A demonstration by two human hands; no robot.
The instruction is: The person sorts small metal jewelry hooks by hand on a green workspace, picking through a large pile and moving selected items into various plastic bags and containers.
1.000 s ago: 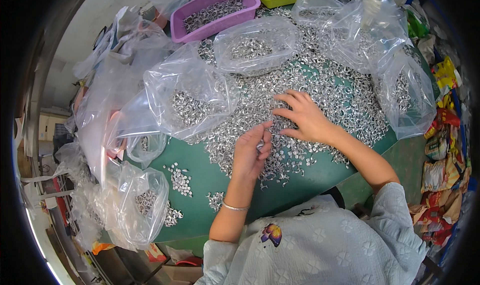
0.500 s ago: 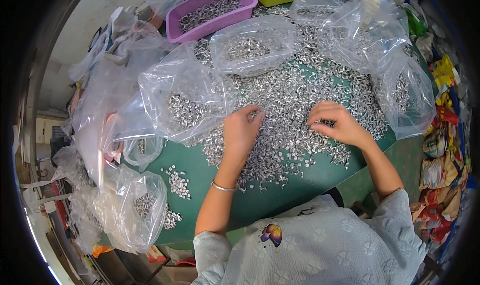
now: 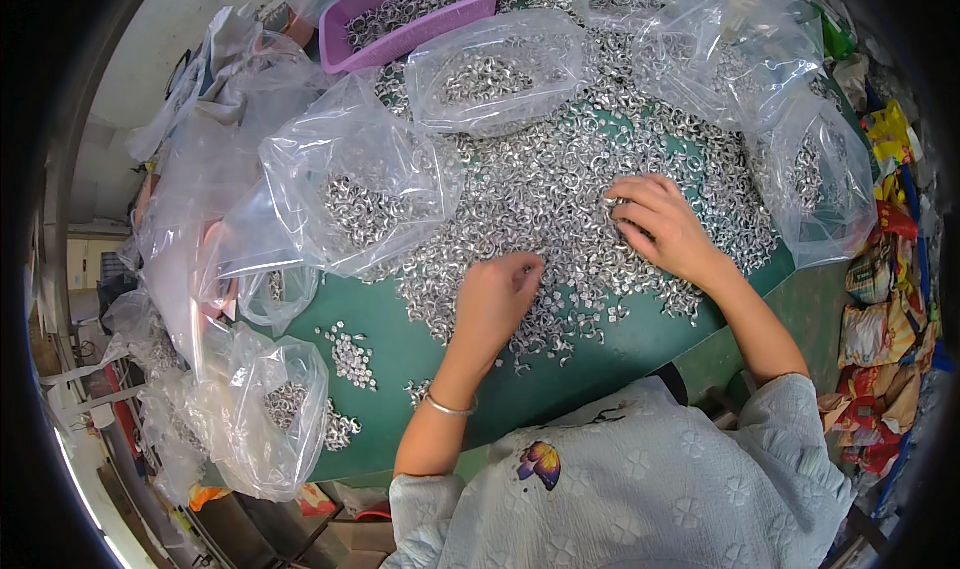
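A wide layer of small, curved, silvery metal pieces (image 3: 560, 184) covers much of the green table. At its near edge my left hand (image 3: 492, 307) has its fingers curled together, thumb against fingertips. Anything between them is too small or hidden to name. My right hand (image 3: 668, 231) rests over the right part of the pile, its fingers bent but apart, fingertips among the pieces. To the left of my left hand lies a small separate group of pieces (image 3: 352, 359), and a smaller cluster (image 3: 418, 393) sits beside my wrist.
Clear plastic bags with metal pieces stand around the pile: one at left (image 3: 350, 194), one at the back (image 3: 490, 74), one at right (image 3: 815, 184). A purple basket (image 3: 410, 31) of pieces is at the back. Another bag (image 3: 262, 419) lies at the table's left edge.
My left hand has moved nearer to me and slightly right. My right hand has shifted a little farther away and its fingers have spread. A small cluster now shows by my left wrist.
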